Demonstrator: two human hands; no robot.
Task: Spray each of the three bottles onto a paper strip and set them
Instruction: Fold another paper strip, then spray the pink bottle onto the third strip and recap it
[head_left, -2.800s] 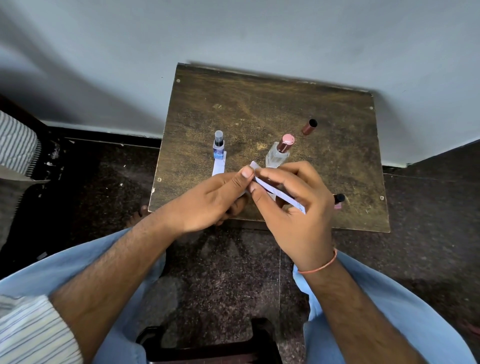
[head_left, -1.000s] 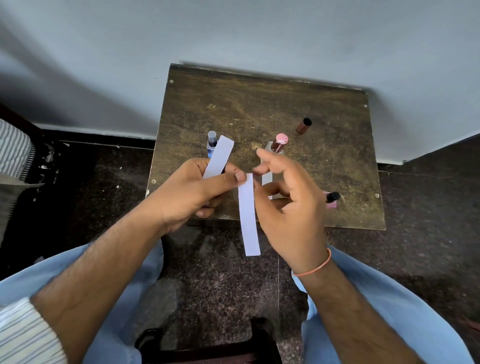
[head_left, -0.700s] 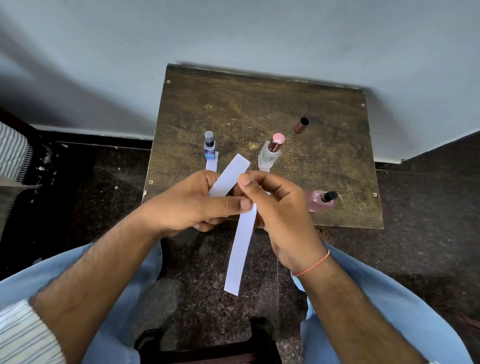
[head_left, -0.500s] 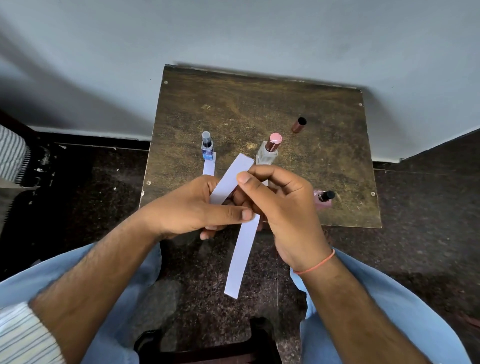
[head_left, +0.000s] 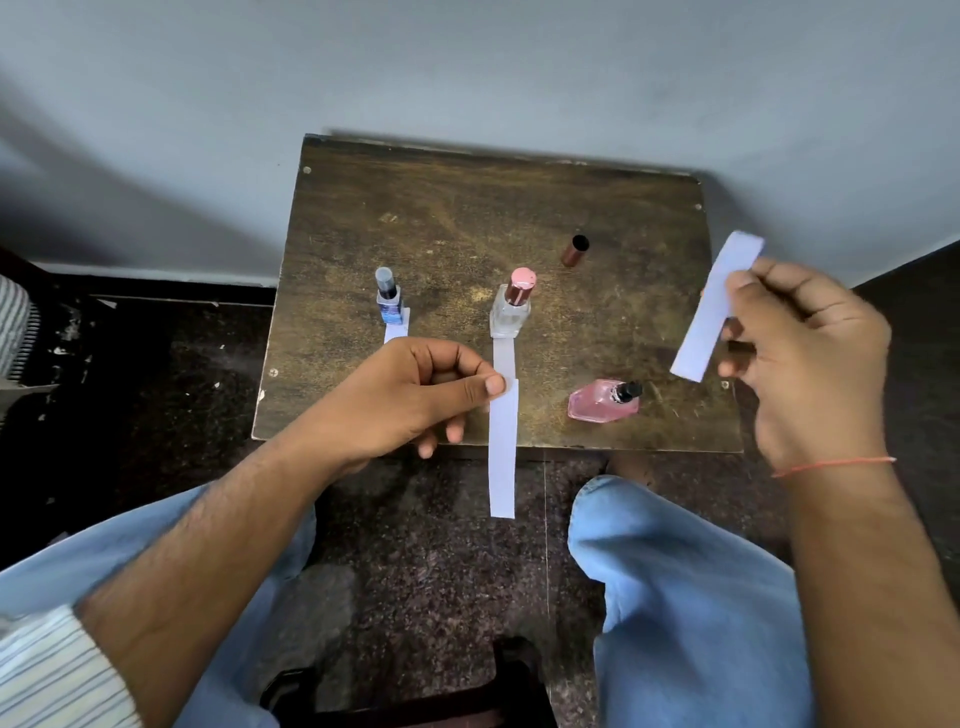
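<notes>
A small blue bottle (head_left: 388, 300) stands at the left of the wooden table (head_left: 467, 218), with a paper strip (head_left: 397, 329) under its front. A clear bottle with a pink top (head_left: 512, 304) stands in the middle on another strip (head_left: 504, 353). A pink bottle with a black nozzle (head_left: 602, 401) lies near the front right. My left hand (head_left: 410, 397) pinches a white strip (head_left: 503, 457) that hangs down past the table's front edge. My right hand (head_left: 810, 358) holds a second white strip (head_left: 714, 306) up at the table's right edge.
A brown cap (head_left: 574, 250) stands at the back right of the table. A grey wall rises behind the table. My knees in blue jeans (head_left: 691, 597) sit below, over a dark speckled floor. A dark stool edge (head_left: 415, 701) shows at the bottom.
My hands were together over the table's front with two crossed strips. They have parted: my right hand has swung right and up with one strip, my left keeps the hanging one.
</notes>
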